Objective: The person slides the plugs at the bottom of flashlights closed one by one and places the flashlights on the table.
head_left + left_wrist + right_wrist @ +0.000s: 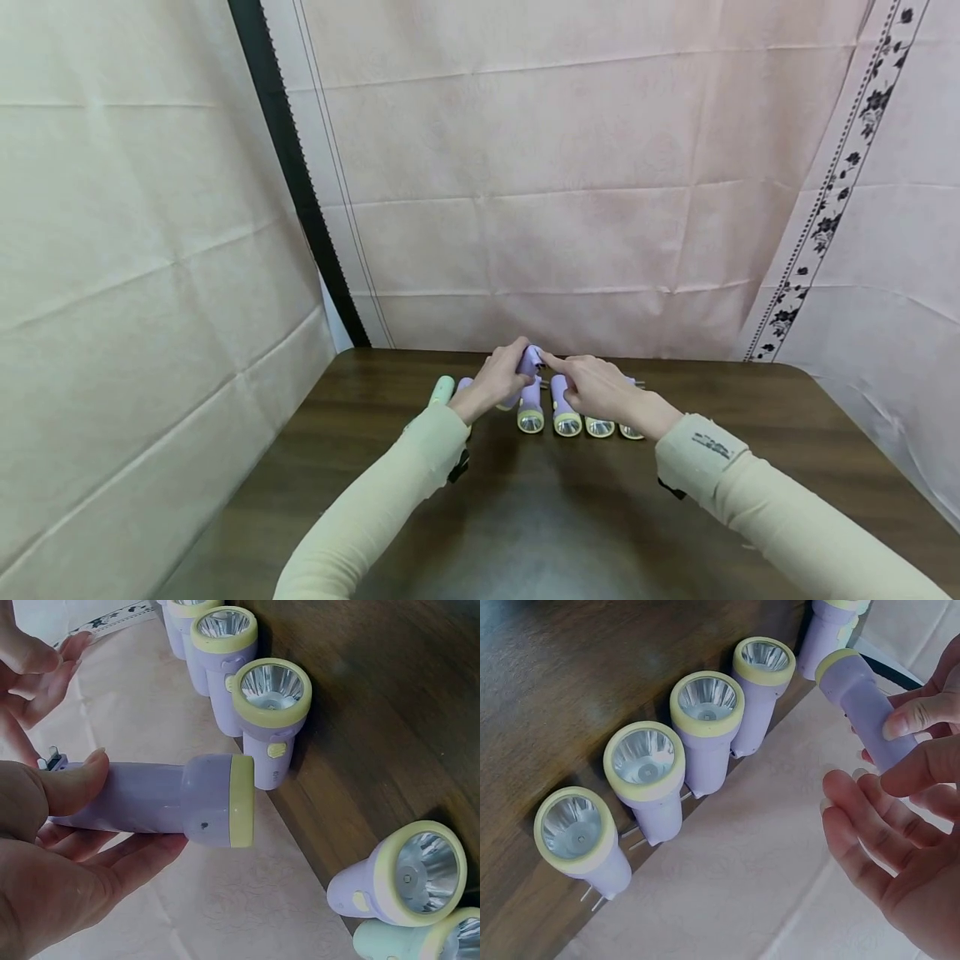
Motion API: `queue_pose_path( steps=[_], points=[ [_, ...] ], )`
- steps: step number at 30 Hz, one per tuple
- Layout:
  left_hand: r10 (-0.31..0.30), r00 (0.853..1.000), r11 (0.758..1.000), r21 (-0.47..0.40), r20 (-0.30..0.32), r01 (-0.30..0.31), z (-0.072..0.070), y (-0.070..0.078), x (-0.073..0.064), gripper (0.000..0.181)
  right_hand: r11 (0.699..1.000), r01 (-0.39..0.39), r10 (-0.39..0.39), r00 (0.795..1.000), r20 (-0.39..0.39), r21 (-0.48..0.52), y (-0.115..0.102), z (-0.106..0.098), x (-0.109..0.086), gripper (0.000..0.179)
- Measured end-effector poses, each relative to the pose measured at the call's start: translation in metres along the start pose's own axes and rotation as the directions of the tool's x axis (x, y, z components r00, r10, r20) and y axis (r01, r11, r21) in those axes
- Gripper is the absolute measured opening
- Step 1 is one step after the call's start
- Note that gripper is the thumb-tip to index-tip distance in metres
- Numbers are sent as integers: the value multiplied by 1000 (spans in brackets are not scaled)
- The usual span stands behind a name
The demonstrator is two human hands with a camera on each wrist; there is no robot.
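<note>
My left hand (491, 379) holds a purple flashlight (150, 796) with a yellow rim, raised over the table's far part. Its thumb lies along the barrel and its fingers are underneath. Metal plug prongs (51, 756) stick out at the tail end in the left wrist view. My right hand (603, 390) reaches in from the other side, its index finger extended to the tail of that flashlight. The other right fingers (870, 832) are loosely bent and hold nothing. Beneath the hands, similar purple flashlights (706, 705) lie in a row, lenses toward me.
A mint-green flashlight (441, 390) lies at the left end, beside another purple flashlight (401, 877). Prongs (592, 898) project from some of the row's flashlights. The dark wooden table (495, 517) ends at a pale cloth backdrop (585, 208).
</note>
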State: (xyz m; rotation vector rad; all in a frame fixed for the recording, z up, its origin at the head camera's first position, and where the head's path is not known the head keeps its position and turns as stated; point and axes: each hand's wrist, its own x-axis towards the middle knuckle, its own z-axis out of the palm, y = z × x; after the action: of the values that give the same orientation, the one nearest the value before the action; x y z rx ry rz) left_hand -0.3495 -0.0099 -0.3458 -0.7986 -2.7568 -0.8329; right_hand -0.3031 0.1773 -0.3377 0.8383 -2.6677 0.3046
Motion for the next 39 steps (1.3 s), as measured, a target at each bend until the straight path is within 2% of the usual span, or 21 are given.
queue_pose_path(
  steps=[10,20,26,31,36,39],
  points=[
    [-15,999,1000,-13,33,15,-4,4,0,33,1000,10,-10,1000,-7,19,0,-3,2,67],
    [-14,997,1000,22,75,12,-8,5,-1,34,999,7,-7,1000,9,32,2,-3,4,69],
    [-81,991,994,86,105,72,-13,4,3,39,999,-15,12,998,69,44,5,-2,3,73],
    [-167,982,976,153,88,153,-18,-3,13,49,998,-49,46,994,102,31,10,-4,3,77],
    [-261,964,947,208,54,245,-10,-20,19,60,997,-73,70,992,101,19,12,-2,-3,72],
    [-279,959,929,265,39,259,-2,-31,22,57,997,-79,77,992,98,15,14,0,-5,69]
  ],
)
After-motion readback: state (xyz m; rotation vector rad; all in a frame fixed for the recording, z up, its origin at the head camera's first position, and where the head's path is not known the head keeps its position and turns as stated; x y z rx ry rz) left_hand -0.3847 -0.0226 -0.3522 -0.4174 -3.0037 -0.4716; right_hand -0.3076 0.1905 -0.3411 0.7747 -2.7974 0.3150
